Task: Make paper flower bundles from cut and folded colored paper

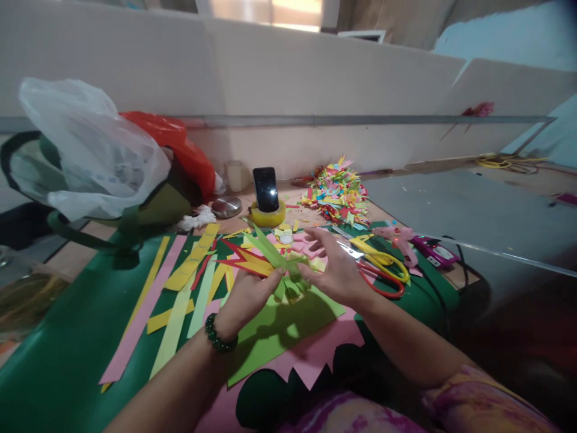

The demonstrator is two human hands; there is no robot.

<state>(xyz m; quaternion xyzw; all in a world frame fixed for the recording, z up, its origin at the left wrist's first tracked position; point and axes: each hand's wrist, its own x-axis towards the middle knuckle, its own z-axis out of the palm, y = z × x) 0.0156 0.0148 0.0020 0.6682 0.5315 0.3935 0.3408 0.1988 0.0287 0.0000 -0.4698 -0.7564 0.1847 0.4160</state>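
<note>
My left hand [253, 296], with a dark green bead bracelet [220, 334] at its wrist, is closed on a green paper flower [288, 287] made of looped and folded strips. Pointed red and yellow paper pieces [250, 261] stick out to its left, and a long green strip [265, 245] rises from it. My right hand [339, 269] grips the flower's right side, thumb against the petals and upper fingers curled and spread. Beneath both hands lie a light green sheet [279, 337] and a pink sheet with a zigzag edge [311, 367].
Paper strips [144, 307] cover the green mat [58, 373] on the left. Scissors [383, 270] and a pink glue gun [399, 240] lie at right. Behind are a phone [265, 189] on a yellow tape roll [267, 215], a colourful paper pile [338, 192] and bags [99, 156].
</note>
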